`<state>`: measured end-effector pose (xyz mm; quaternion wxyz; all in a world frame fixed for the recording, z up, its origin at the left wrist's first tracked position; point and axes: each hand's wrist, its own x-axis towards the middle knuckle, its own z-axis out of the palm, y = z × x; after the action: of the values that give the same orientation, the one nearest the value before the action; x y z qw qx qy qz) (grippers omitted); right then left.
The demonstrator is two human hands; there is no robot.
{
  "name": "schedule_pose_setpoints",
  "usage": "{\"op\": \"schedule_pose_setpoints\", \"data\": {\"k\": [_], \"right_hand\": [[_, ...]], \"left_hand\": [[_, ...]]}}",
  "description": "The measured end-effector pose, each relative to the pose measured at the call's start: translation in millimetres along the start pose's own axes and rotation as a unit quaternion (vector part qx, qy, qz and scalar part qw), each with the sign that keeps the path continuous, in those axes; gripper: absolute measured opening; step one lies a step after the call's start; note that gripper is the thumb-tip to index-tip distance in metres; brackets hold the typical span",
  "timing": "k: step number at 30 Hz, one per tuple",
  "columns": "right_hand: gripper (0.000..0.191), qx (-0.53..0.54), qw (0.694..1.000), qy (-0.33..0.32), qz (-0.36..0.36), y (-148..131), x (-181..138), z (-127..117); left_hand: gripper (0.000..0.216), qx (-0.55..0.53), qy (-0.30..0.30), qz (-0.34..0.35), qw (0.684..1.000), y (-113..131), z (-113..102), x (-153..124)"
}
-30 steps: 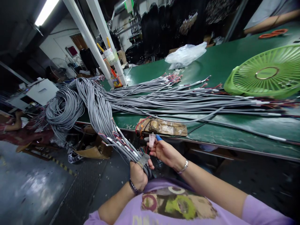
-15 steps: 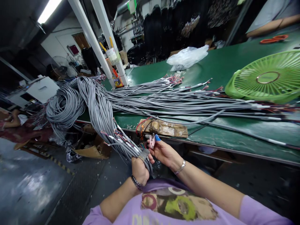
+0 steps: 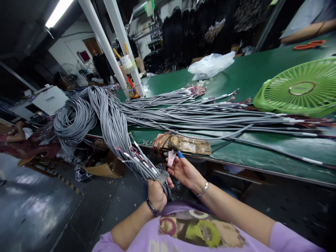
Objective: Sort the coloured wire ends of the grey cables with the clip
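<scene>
My left hand (image 3: 156, 194) is wrapped around the lower end of a thick bundle of grey cables (image 3: 112, 122), which drapes down off the table. A dark grey band (image 3: 162, 177) circles the bundle just above that fist. Thin coloured wire ends (image 3: 161, 167) stick up beside the band, and more stripped ends with white sleeves lie along the bundle. Close by on the right, my right hand (image 3: 185, 173) holds a small pale pink clip (image 3: 171, 158) at its fingers. The clip is blurred. A blue cover sits on the raised digit, which stands apart from the clip.
Many grey cables lie across the green table (image 3: 262, 154). A wooden block (image 3: 189, 144) with wires rests at its near edge. Further right stand a green fan-like grille (image 3: 301, 87), a plastic bag (image 3: 211, 66) and orange-handled scissors (image 3: 309, 44). Another person's arm (image 3: 301, 33) is at the far right.
The blue-covered digit of my right hand has lifted slightly away from the pink clip, and the clip has turned a little. My left hand keeps its grip on the cables.
</scene>
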<state>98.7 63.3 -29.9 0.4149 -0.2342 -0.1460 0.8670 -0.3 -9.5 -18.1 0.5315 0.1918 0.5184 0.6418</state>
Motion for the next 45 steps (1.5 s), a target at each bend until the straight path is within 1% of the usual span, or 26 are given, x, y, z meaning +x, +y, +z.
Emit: {"op": "schedule_pose_setpoints", "data": {"k": [4, 7, 9, 12, 15, 17, 20, 23, 26, 27, 29, 31, 34, 37, 39, 41, 43, 45], "right_hand": [[0.024, 0.023, 1.000, 0.015, 0.014, -2.3, -4.5, -9.9], [0.025, 0.006, 0.999, 0.028, 0.017, -5.3, -10.1, -17.9], [0.027, -0.024, 0.999, 0.030, 0.014, -7.4, -15.3, -23.7], [0.030, -0.092, 0.996, 0.015, -0.010, -10.2, -24.9, -32.6], [0.031, -0.193, 0.980, -0.003, -0.049, -11.7, -37.1, -37.1], [0.027, -0.280, 0.957, -0.027, -0.065, -11.2, -46.7, -34.0], [0.021, -0.405, 0.909, -0.070, -0.073, -7.4, -60.2, -18.8], [0.017, -0.476, 0.865, -0.114, -0.115, -0.6, -66.5, 1.7], [0.015, -0.546, 0.810, -0.103, -0.185, 6.6, -65.7, 16.2], [0.015, -0.560, 0.798, -0.097, -0.201, 8.7, -64.8, 18.9], [0.014, -0.569, 0.787, -0.098, -0.218, 12.0, -63.7, 21.2], [0.014, -0.562, 0.789, -0.111, -0.221, 14.6, -63.8, 20.8], [0.014, -0.546, 0.800, -0.121, -0.220, 17.8, -65.7, 17.4], [0.013, -0.534, 0.811, -0.104, -0.218, 20.5, -67.3, 11.9], [0.013, -0.512, 0.827, -0.090, -0.212, 21.5, -67.3, 7.2], [0.013, -0.488, 0.844, -0.079, -0.210, 21.5, -66.9, 2.4], [0.014, -0.466, 0.856, -0.064, -0.214, 20.4, -66.3, -1.8], [0.016, -0.448, 0.867, -0.051, -0.213, 18.5, -66.1, -5.4]], "left_hand": [[0.024, 0.007, -0.027, -0.002, 1.000, 1.7, -6.6, -5.9], [0.025, -0.005, -0.033, -0.019, 0.999, 4.5, -10.1, -6.8], [0.028, -0.020, -0.023, -0.026, 0.999, 6.2, -11.4, -5.5], [0.029, -0.029, -0.011, -0.023, 0.999, 7.1, -12.5, -3.6], [0.025, -0.009, -0.015, -0.017, 1.000, 5.0, -13.6, -5.2], [0.023, 0.010, -0.026, -0.011, 1.000, 1.9, -14.8, -9.1], [0.021, 0.043, -0.043, -0.002, 0.998, -3.4, -17.0, -17.4], [0.020, 0.062, -0.070, 0.036, 0.995, -5.6, -18.0, -25.9], [0.022, 0.078, -0.104, 0.087, 0.988, -2.4, -17.4, -33.3], [0.023, 0.086, -0.117, 0.102, 0.984, -0.8, -17.4, -35.3], [0.022, 0.099, -0.143, 0.124, 0.977, 2.0, -18.2, -38.7], [0.021, 0.106, -0.154, 0.122, 0.975, 3.4, -20.2, -40.9], [0.024, 0.102, -0.149, 0.089, 0.979, 2.2, -24.0, -41.6], [0.025, 0.075, -0.140, 0.066, 0.985, -1.4, -27.2, -39.2], [0.022, 0.064, -0.131, 0.069, 0.987, -4.6, -29.2, -36.1], [0.018, 0.061, -0.114, 0.081, 0.988, -7.8, -31.2, -32.2], [0.016, 0.055, -0.083, 0.091, 0.991, -9.5, -32.6, -28.0], [0.020, 0.040, -0.060, 0.082, 0.994, -8.0, -33.5, -23.9]]}}
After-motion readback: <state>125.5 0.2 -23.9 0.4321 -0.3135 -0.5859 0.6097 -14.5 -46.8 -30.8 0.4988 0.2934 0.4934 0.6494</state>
